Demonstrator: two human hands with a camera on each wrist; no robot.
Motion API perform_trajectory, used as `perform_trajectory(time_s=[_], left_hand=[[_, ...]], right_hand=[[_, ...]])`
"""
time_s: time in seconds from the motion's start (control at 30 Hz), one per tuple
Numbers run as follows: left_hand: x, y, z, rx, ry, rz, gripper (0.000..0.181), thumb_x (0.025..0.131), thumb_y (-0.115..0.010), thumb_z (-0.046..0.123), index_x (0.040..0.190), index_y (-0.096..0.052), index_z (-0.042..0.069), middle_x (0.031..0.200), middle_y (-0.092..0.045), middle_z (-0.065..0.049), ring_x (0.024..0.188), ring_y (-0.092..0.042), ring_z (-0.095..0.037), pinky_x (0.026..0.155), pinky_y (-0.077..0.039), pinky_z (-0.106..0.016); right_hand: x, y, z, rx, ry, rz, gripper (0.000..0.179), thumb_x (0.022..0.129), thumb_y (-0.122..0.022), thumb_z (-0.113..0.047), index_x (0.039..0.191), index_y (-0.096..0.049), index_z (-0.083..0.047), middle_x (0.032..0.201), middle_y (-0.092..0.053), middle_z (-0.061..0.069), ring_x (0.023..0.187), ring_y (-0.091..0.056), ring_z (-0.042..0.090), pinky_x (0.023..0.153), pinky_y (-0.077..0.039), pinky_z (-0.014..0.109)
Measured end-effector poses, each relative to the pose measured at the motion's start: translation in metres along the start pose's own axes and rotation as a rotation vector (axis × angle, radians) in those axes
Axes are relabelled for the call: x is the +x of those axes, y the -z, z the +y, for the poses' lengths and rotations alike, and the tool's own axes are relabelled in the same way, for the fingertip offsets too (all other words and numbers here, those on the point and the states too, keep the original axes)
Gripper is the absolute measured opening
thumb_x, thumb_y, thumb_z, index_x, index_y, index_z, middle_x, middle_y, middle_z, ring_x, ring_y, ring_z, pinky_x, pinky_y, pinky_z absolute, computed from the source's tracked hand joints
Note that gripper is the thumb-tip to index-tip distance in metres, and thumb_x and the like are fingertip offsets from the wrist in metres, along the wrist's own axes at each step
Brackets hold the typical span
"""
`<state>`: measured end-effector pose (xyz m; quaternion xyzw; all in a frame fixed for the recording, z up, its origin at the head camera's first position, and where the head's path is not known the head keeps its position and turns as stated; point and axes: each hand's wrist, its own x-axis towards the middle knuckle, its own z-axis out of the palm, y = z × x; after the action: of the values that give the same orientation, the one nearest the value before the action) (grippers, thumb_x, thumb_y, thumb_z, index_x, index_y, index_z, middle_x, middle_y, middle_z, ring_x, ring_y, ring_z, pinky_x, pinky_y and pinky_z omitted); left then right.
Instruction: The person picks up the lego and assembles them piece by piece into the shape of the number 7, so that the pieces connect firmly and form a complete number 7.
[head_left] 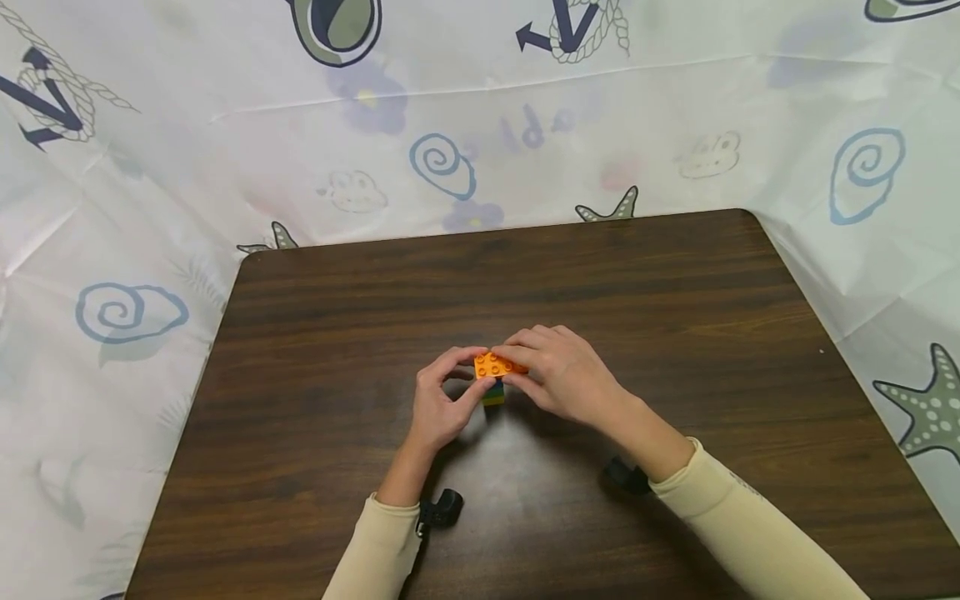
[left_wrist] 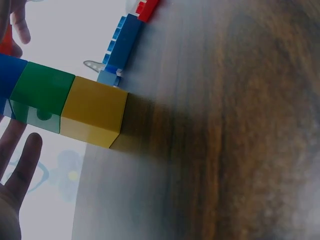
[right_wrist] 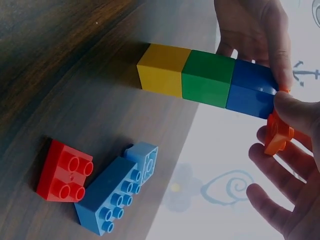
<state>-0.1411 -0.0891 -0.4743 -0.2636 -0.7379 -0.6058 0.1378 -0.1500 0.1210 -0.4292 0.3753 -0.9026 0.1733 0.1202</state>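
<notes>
A small tower stands upright on the dark wooden table (head_left: 675, 292), built of a yellow block (right_wrist: 162, 70) at the bottom, then a green block (right_wrist: 207, 80) and a blue block (right_wrist: 252, 90). On top lies a flat orange brick (head_left: 493, 365), studs up. My left hand (head_left: 480, 368) pinches its left end between thumb and forefinger. My right hand (head_left: 510, 363) grips its right end, fingers curled over it. In the left wrist view the tower (left_wrist: 92, 112) fills the left side. From the head view only a sliver of the tower (head_left: 493, 395) shows below the orange brick.
A red brick (right_wrist: 65, 172), a long blue brick (right_wrist: 112, 195) and a light blue brick (right_wrist: 145, 160) lie loose on the table near the tower. A patterned white sheet (head_left: 150, 208) surrounds the table on three sides. Black wrist mounts (head_left: 442, 507) sit under both sleeves.
</notes>
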Motion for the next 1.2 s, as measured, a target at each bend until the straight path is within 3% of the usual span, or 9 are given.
perform_trajectory(time_s=[0.43,0.7,0.9,1.03,1.2], left_hand=[[0.003,0.003,0.003,-0.012,-0.019,-0.043,0.037,0.076,-0.073,-0.016,0.110,-0.066,-0.006,0.098,-0.069,-0.017,0.088,-0.065,-0.027,0.069,-0.054,-0.055],[0.004,0.010,0.008,0.017,0.014,-0.095,0.035,0.081,-0.073,-0.010,0.114,-0.065,-0.005,0.104,-0.069,-0.016,0.094,-0.064,-0.026,0.074,-0.051,-0.060],[0.002,0.010,0.005,0.009,0.042,-0.084,0.034,0.081,-0.073,-0.009,0.115,-0.065,-0.006,0.107,-0.069,-0.015,0.093,-0.064,-0.025,0.075,-0.050,-0.059],[0.002,0.008,0.006,-0.003,0.078,-0.090,0.036,0.081,-0.074,-0.006,0.116,-0.065,-0.004,0.109,-0.068,-0.013,0.093,-0.064,-0.024,0.079,-0.052,-0.054],[0.009,-0.001,0.013,-0.016,0.106,-0.133,0.047,0.080,-0.078,-0.001,0.124,-0.061,0.000,0.114,-0.067,-0.011,0.098,-0.062,-0.024,0.084,-0.050,-0.039]], right_hand=[[0.000,0.001,-0.001,0.026,-0.018,-0.007,0.040,0.087,-0.077,-0.027,0.122,-0.069,-0.011,0.111,-0.065,0.000,0.094,-0.059,0.018,0.078,-0.049,0.035],[-0.002,0.003,0.001,0.078,-0.036,-0.009,0.045,0.085,-0.079,-0.031,0.124,-0.068,-0.011,0.110,-0.067,0.001,0.093,-0.062,0.017,0.082,-0.049,0.038],[-0.004,0.004,0.005,0.088,-0.047,-0.017,0.045,0.084,-0.079,-0.032,0.122,-0.069,-0.010,0.106,-0.068,-0.001,0.086,-0.061,0.016,0.079,-0.049,0.036],[-0.005,0.005,0.006,0.104,-0.047,-0.013,0.044,0.085,-0.079,-0.031,0.122,-0.069,-0.010,0.106,-0.068,-0.002,0.084,-0.061,0.015,0.077,-0.050,0.035],[-0.006,0.006,0.007,0.115,-0.048,-0.020,0.045,0.084,-0.080,-0.027,0.124,-0.068,-0.011,0.109,-0.068,-0.002,0.085,-0.061,0.016,0.079,-0.051,0.036]])
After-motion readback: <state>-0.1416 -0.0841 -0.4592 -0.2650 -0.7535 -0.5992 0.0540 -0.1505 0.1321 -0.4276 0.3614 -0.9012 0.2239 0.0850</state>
